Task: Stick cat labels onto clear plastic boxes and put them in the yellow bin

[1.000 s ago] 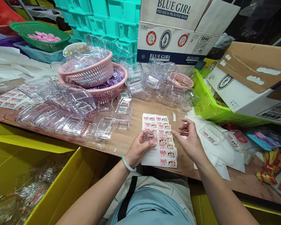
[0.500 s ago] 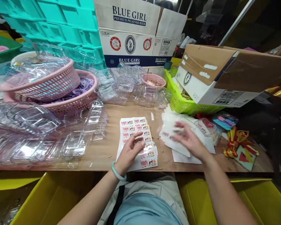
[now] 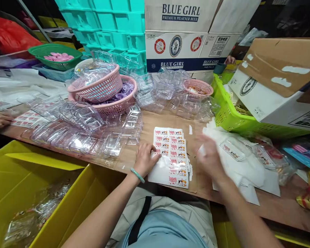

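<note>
Table (image 3: 203,184) seen from my side; white beer carton (image 3: 187,36) behind. Sticker sheets (image 3: 174,151) lie flat near the front edge, long axis front to back, far end toward carton, cats upright to the worker. Left hand (image 3: 144,159) rests loosely spread on their left edge; right hand (image 3: 209,156) blurred beside them, grip unreadable.

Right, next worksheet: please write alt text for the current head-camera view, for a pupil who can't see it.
A person's left hand rests at the left edge of cat-printed label sheets on a workbench; the right hand, blurred, is beside white papers. Clear plastic cases and pink baskets sit beyond; a lime-green basket stands at the right.
</note>
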A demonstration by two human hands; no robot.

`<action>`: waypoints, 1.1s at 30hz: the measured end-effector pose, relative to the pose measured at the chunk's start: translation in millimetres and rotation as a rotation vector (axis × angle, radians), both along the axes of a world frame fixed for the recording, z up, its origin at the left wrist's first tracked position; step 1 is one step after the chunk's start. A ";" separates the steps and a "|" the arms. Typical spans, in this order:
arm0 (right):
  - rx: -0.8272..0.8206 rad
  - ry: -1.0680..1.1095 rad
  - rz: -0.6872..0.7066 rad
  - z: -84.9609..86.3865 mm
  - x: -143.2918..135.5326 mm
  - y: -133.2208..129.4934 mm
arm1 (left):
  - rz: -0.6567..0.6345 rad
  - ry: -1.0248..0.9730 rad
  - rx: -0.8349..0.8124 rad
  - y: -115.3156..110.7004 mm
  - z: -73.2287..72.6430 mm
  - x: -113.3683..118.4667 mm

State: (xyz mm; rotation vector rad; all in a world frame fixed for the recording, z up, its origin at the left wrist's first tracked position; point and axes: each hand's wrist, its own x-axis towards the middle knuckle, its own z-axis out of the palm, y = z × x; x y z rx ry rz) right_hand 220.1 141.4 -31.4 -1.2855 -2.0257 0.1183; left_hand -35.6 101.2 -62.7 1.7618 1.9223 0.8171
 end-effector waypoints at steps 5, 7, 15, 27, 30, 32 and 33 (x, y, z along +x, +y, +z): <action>-0.267 -0.290 0.431 -29.8 -93.4 -63.0 | 0.061 -0.449 -0.022 -29.3 3.1 -16.8; -0.266 -0.356 0.484 -33.7 -96.5 -80.9 | 0.080 -0.612 -0.157 -48.6 7.5 -27.4; -0.231 -0.160 0.679 -17.8 -84.0 -90.9 | 0.033 -1.073 -0.463 -66.0 26.2 -23.3; -0.278 0.124 0.416 -23.9 -82.3 -40.5 | -0.323 -0.749 -0.188 -38.2 35.9 -0.3; -0.300 0.185 0.417 -23.9 -79.2 -40.4 | -0.349 -0.737 -0.165 -34.8 37.8 2.2; -0.357 0.263 0.385 -22.6 -76.8 -38.8 | -0.351 -0.773 -0.199 -34.3 37.0 3.9; -0.391 0.301 0.362 -21.9 -75.6 -37.7 | -0.336 -0.802 -0.226 -34.3 35.9 4.6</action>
